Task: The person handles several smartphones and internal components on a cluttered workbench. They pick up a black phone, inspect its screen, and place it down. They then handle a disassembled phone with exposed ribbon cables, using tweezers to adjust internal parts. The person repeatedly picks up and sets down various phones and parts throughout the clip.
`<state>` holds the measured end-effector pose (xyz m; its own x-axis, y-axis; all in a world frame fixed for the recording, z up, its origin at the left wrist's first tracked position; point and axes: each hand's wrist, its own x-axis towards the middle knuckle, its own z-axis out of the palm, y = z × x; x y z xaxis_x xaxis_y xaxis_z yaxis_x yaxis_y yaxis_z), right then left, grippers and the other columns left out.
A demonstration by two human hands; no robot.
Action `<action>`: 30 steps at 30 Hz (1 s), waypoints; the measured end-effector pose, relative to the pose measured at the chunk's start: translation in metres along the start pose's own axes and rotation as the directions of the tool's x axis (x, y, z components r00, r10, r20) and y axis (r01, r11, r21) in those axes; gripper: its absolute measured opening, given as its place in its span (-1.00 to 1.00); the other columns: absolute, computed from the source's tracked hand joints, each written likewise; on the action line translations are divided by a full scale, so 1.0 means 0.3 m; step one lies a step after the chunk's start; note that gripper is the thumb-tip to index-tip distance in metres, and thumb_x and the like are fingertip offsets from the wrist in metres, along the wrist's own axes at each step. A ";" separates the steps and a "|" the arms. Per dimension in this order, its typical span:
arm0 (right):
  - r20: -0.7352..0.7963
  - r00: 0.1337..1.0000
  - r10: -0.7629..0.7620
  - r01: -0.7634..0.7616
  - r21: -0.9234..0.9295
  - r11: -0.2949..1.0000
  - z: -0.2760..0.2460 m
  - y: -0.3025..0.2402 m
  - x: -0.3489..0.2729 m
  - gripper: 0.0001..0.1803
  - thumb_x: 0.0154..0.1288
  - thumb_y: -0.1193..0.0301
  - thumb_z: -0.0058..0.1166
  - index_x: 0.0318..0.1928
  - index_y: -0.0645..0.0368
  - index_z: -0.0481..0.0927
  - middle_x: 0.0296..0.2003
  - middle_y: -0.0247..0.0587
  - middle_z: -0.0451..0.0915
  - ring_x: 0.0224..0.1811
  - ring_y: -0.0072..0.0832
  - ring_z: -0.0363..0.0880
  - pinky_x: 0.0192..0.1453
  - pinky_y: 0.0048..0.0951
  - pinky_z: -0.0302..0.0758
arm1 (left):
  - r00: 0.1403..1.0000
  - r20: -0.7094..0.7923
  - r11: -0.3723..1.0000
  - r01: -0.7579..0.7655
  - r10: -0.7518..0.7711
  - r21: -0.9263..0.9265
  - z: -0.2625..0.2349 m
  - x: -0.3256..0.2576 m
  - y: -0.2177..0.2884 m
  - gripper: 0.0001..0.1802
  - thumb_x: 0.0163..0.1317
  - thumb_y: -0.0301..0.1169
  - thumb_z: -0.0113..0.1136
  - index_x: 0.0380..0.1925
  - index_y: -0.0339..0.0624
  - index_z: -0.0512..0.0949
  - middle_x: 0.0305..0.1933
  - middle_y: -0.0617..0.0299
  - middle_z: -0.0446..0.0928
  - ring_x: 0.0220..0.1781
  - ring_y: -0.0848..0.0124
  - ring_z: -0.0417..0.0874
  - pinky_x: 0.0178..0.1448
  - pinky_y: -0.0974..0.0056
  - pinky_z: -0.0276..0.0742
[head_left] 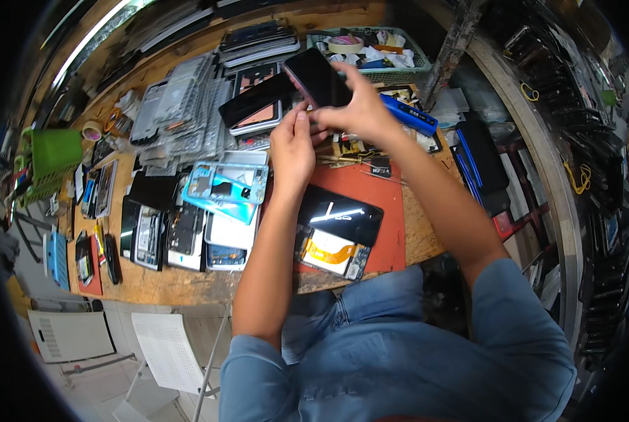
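Out over the far part of the bench I hold up a black smartphone [317, 77], its dark glass face showing. My right hand [360, 109] is closed around its right and lower edges, fingers at the upper right corner and thumb low down. Closed at the lower left corner, my left hand [293, 149] has its thumb and fingertips against the phone; some fingers are hidden. Nearer me, on an orange mat [392, 235], lies an opened phone body [328, 254] with a yellow flex cable. A black glossy screen [342, 214] lies just above it.
Bubble-wrapped parts [181, 105] are piled at the back left, beside stacked phones [258, 42]. Phone frames [226, 184] and opened phones [182, 228] cover the left bench. A green basket [416, 63] stands behind, with a blue device [409, 114] at right. A white chair [167, 348] stands below.
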<state>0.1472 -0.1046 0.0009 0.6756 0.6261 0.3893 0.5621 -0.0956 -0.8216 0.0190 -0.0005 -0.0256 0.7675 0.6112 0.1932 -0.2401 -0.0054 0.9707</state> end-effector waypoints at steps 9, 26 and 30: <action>0.371 0.926 -0.066 -0.157 0.537 0.829 0.029 0.030 -0.152 0.18 0.22 0.73 0.21 0.70 0.11 -0.23 0.42 0.06 0.29 0.28 -0.36 0.50 0.35 -0.33 0.48 | 0.992 -0.128 0.992 0.004 0.012 0.128 -0.088 -0.016 0.012 -0.65 0.68 -0.41 -0.12 0.16 -0.41 0.60 -0.06 0.16 0.71 -0.04 0.49 0.64 0.12 0.33 0.55; -0.012 0.998 -0.065 0.064 0.434 0.898 0.014 0.104 -0.120 -0.47 0.23 0.65 0.15 0.24 0.27 0.44 -0.31 -0.36 0.54 -0.34 -0.66 0.52 -0.23 -0.56 0.53 | 0.998 -0.039 0.978 -0.035 0.044 0.205 -0.042 -0.058 -0.017 -0.63 0.67 -0.42 -0.11 0.22 -0.48 0.52 0.11 0.05 0.66 0.10 0.43 0.64 0.26 0.31 0.53; 0.084 0.996 -0.013 -0.028 0.468 0.883 -0.006 0.091 -0.119 -0.42 0.24 0.68 0.15 0.29 0.31 0.38 -0.20 -0.34 0.50 -0.22 -0.66 0.50 -0.08 -0.57 0.51 | 0.995 -0.082 0.972 -0.028 0.048 0.233 -0.024 -0.069 -0.008 -0.63 0.67 -0.43 -0.12 0.23 -0.48 0.52 0.10 0.05 0.66 0.10 0.43 0.64 0.25 0.31 0.53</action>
<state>0.1392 -0.1309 -0.0347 0.6261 0.6899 0.3634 0.2543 0.2599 -0.9316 -0.0007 -0.0075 -0.0329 0.7037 0.6732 0.2273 -0.1161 -0.2067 0.9715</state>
